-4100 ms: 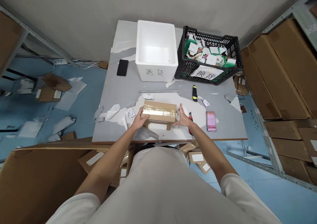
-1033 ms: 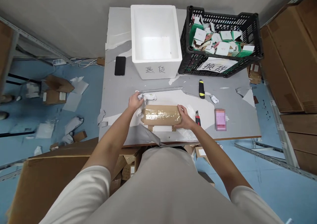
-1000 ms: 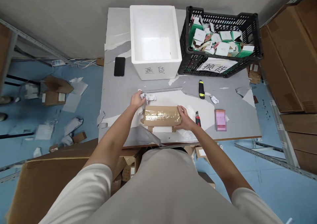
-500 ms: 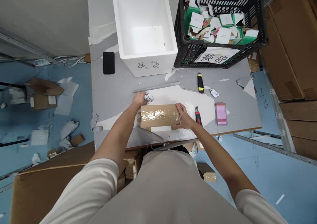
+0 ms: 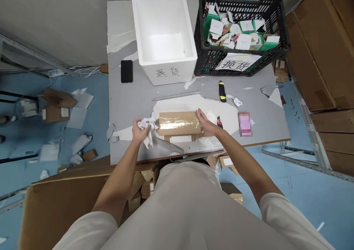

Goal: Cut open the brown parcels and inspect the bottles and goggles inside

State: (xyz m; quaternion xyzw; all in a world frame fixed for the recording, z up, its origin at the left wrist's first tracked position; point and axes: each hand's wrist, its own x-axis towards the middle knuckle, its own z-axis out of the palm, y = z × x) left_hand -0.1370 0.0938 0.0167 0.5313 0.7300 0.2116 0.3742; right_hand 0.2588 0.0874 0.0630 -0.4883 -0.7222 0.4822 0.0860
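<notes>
Both hands are apart. Nearest the worker, the left hand (image 5: 140, 132) is closed around crumpled paper (image 5: 148, 124), just left of the taped carton (image 5: 180, 123); half a second earlier it was at the carton's far left corner. The carton lies on the table (image 5: 121, 106) near its front edge, as before. The right hand (image 5: 208, 125) rests against its right end, fingers extended; whether it grips cannot be told. Red cutter (image 5: 219, 122), partly hidden, lies just beyond the right wrist; pink pack (image 5: 245, 124) farther right. Beyond: yellow-black cutter (image 5: 222, 91), then phone (image 5: 127, 71), white foam box (image 5: 166, 76) and black crate (image 5: 210, 63) holding green-and-white boxes (image 5: 243, 41).
</notes>
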